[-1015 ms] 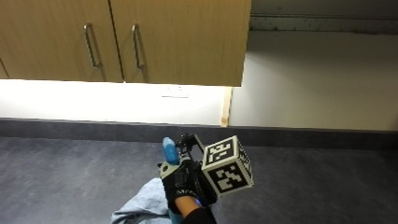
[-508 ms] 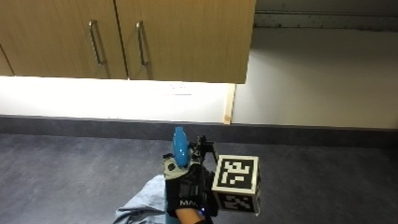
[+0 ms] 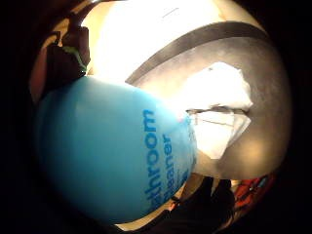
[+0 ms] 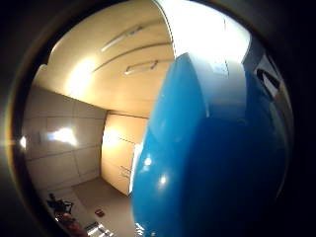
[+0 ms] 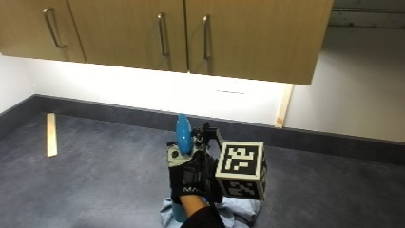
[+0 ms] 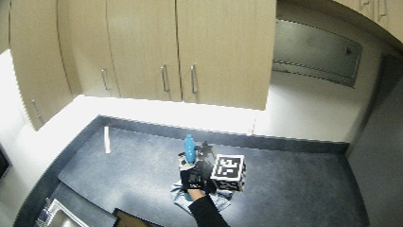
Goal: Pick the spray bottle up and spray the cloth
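Countertop (image 5: 95, 180): one bottle (image 5: 183, 135), one cloth (image 5: 240, 209).

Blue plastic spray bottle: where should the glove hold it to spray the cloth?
Round the blue plastic spray bottle near its trigger head, coming from the person's side, as the gloved right hand does now: it stands upright over the pale blue cloth.

The hand (image 5: 190, 183) holds the spray bottle (image 5: 183, 135) up over the cloth (image 5: 244, 209), with bare counter (image 5: 107, 175) open to either side. A wooden strip (image 5: 51, 134) lies well apart near the wall. Cupboards (image 5: 190, 33) hang overhead, limiting room above.
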